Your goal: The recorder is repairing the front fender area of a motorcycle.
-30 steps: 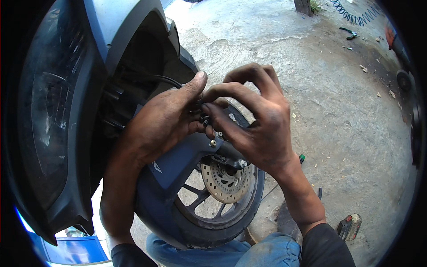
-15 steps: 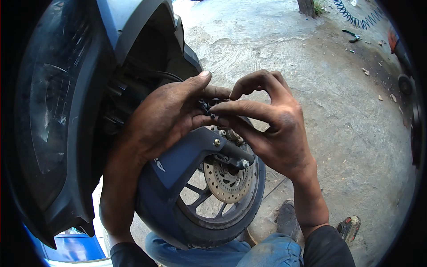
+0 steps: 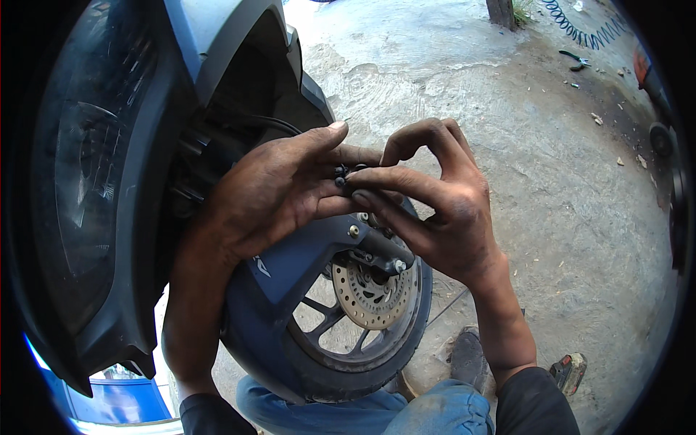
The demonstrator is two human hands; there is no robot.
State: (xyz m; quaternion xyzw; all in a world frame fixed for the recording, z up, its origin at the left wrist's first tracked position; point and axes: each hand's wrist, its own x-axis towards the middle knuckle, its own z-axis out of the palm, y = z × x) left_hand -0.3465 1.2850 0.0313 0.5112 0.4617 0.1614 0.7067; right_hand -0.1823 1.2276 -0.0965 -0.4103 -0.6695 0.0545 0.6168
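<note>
My left hand (image 3: 279,177) is cupped palm up over the front wheel of a motor scooter. Several small dark screws (image 3: 341,176) lie on its fingers; their exact kind is hard to make out. My right hand (image 3: 449,192) reaches in from the right, its index fingertip touching the screws. Its thumb is bent below, a little apart from the index finger, and the other fingers are curled up. No screw shows between thumb and index finger. Under both hands sit the dark blue front fender (image 3: 290,254) and the brake disc (image 3: 362,301).
The scooter's front fairing and headlight (image 3: 87,181) fill the left side. On the concrete floor (image 3: 580,217) lie pliers (image 3: 575,59) and a red-and-black tool part (image 3: 568,373). A coiled air hose (image 3: 587,32) is at the far right. My jeans-clad legs (image 3: 435,409) are below.
The screws have shifted slightly on my left fingers, which have opened out a little. My right index finger and thumb have moved slightly among them.
</note>
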